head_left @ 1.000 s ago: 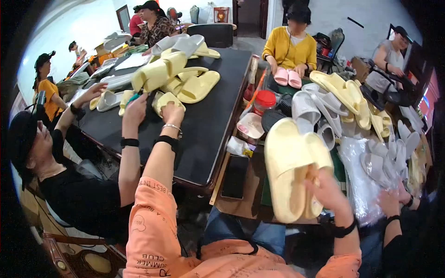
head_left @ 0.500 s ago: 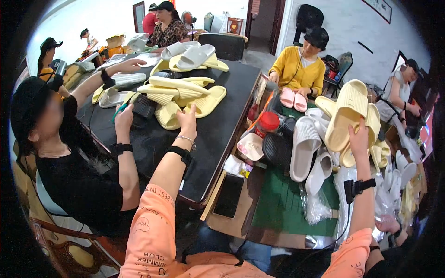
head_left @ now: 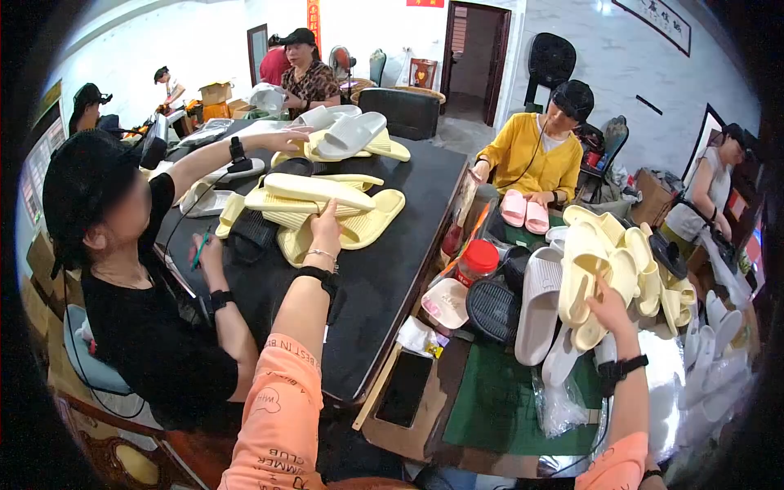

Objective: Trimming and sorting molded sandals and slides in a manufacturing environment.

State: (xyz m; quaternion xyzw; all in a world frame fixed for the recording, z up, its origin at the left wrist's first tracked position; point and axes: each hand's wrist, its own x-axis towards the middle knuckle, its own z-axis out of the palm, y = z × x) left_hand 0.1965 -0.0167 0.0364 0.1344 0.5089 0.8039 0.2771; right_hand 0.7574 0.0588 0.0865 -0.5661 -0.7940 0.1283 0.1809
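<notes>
Black tabletop (head_left: pixel 384 278) stretched ahead; my left hand (head_left: pixel 327 231) pressed stacked yellow slippers (head_left: pixel 314 198), fingers hidden. My right hand (head_left: pixel 608 309), lower than before, gripped a yellow slipper pair (head_left: pixel 584 273).

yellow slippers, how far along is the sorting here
Done: several yellow slippers already lie stacked on the black table. In hand: the left hand rests on that stack, and the right hand holds a yellow slipper up. Left: a heap of yellow and white slippers on the right looks unsorted.
</notes>
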